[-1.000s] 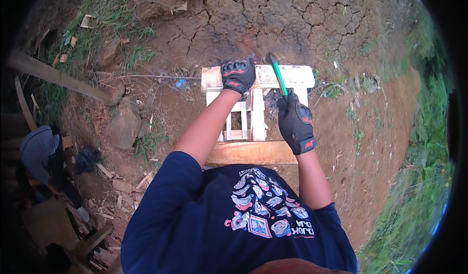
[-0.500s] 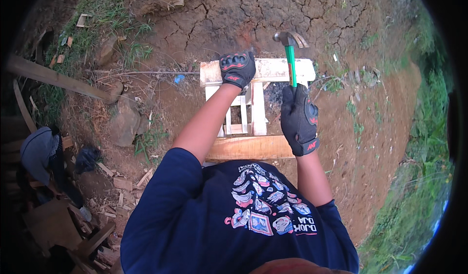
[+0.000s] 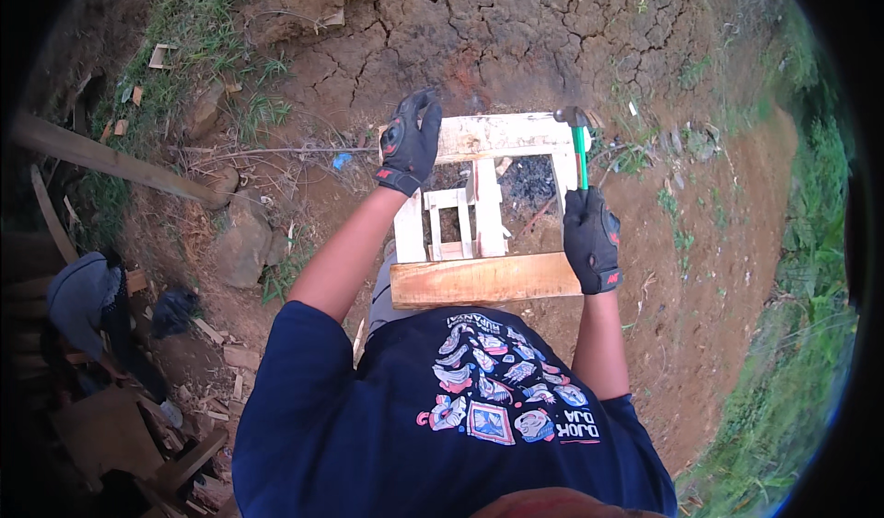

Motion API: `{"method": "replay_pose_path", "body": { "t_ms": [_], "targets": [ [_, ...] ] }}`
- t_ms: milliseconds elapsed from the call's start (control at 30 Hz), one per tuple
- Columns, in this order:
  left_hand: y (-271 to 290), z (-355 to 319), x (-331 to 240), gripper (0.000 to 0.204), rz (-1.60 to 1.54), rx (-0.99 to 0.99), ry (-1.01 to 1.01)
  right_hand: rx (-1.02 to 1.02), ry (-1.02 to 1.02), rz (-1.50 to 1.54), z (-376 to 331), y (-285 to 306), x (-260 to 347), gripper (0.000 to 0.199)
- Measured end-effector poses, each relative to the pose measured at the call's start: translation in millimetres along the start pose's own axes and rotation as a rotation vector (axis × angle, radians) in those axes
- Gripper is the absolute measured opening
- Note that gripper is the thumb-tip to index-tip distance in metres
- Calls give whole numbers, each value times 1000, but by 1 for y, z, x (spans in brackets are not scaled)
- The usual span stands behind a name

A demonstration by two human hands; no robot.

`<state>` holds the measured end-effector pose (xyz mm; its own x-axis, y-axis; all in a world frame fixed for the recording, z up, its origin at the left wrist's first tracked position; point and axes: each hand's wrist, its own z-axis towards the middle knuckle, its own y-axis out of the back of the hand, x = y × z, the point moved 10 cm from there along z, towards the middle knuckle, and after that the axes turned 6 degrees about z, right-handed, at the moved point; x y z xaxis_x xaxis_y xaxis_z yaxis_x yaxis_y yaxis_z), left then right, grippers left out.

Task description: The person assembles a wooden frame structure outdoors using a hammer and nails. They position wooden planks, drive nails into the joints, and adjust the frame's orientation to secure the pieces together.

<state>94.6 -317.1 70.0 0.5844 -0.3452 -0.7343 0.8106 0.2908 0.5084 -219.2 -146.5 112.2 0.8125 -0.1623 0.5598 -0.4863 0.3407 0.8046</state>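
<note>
- A person seen from directly above stands over a small pale wooden frame (image 3: 479, 196) set on cracked reddish earth (image 3: 516, 30).
- The left hand (image 3: 410, 140), in a black glove with red marks, lies flat and spread on the left end of the frame's far crosspiece, fingers open and pressing down, gripping nothing.
- The right hand (image 3: 591, 240), gloved the same, is closed around the green handle of a claw hammer (image 3: 577, 145); the glove hides the lower end of the handle.
- The hammer's dark metal head sits at the right end of the same far crosspiece (whether it touches the wood or hangs just above it cannot be told).
- A wider, browner plank (image 3: 483, 280) lies across the near end of the frame, just in front of the person's dark blue printed shirt (image 3: 442, 407), which covers whatever is beneath it.
- Between the frame's slats a dark patch, perhaps ash, shows on the ground.
- At the left edge another person (image 3: 87, 302) in grey is crouched among wood offcuts (image 3: 198, 463), mostly in shadow and partly cut off.
- A long timber beam (image 3: 110, 161) runs diagonally at upper left; grass (image 3: 783, 407) borders the right.
</note>
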Motion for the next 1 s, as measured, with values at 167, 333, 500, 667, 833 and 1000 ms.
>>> {"method": "replay_pose_path", "body": {
  "t_ms": [167, 333, 500, 667, 833, 1000],
  "targets": [
    [86, -113, 94, 56, 195, 77, 254, 34, -314, 6, -11, 38, -115, 38],
    [56, -201, 97, 64, -476, 434, 956, 251, -524, 1097, -12, -20, -182, 26],
    [35, -201, 114, 72, -77, 419, 688, 464, -569, 1046, 11, -79, -186, 26],
    [46, -187, 71, 73, 109, 414, 680, 480, -506, 1190, 22, -96, -165, 19],
    [81, -178, 52, 72, 67, 389, 682, 443, -514, 1356, 9, -77, -110, 28],
    [157, -194, 30, 73, 89, 373, 713, 477, -417, 1340, 4, -59, -62, 43]
  ]
}}
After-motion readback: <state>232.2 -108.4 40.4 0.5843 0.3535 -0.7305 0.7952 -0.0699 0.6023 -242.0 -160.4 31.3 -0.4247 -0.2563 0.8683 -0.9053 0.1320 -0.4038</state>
